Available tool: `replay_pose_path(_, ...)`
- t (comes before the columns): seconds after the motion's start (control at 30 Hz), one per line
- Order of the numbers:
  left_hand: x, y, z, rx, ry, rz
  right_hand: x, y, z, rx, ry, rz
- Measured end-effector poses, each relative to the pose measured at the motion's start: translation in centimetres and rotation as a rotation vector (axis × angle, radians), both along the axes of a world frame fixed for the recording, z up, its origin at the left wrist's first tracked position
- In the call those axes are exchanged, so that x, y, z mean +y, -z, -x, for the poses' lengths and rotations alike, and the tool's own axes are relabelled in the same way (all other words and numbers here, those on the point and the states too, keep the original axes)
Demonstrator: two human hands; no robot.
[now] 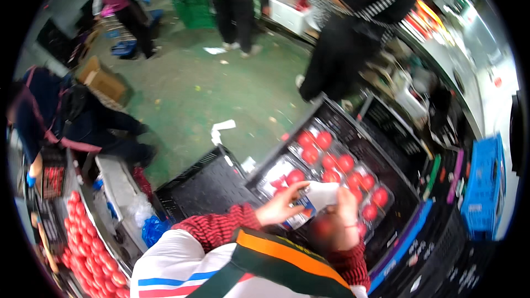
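Note:
My left hand (280, 205) is closed at the left edge of a white paper piece (323, 194), its fingertips against it. My right hand (346, 216) grips the right end of the same paper. Under them is a small blue, white and orange printed label (301, 216), near the left fingers. A blurred dark reddish round patch (323, 230) lies by my right hand; its kind is unclear. Just beyond the hands, clear plastic packs of tomatoes (345, 163) sit in a black crate (395, 172).
An empty-looking black crate (207, 185) lies to the left, beside a blue plastic bag (154, 230). Loose tomatoes (91, 248) fill the lower left. Stacked crates, including a blue crate (483, 187), stand right. Other people (353, 38) are around the green floor (193, 94).

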State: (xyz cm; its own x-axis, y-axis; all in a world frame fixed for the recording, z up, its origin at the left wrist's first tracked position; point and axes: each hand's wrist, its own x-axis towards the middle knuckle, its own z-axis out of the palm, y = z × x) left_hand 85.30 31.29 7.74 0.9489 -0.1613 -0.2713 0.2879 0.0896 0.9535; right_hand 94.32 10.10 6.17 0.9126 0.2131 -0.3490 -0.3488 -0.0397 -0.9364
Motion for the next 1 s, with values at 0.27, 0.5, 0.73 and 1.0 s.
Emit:
replay_pose_path(0.27, 0.5, 3.7, -2.1, -0.31, 0.221, -0.635, 1.8, -4.3, -0.9, -0.892, 0.023, 0.474)
replay_pose_path(0.5, 0.9, 5.1, -3.9, -0.436, 0.215, -0.622, 5.9, -2.8, -3.2, -0.941, -0.211, 0.456)
replay_pose_path(0.73, 2.8, 3.3, -4.7, -0.492, 0.347, -0.526, 5.9, 0.5, -6.7, 0.032, -0.692, -0.17)
replay_pose_path(1.0, 4.7, 2.0, -5.7, 0.45, 0.095, 0.428, 7.9, 6.3, -13.8, 0.053, -0.147, -0.019)
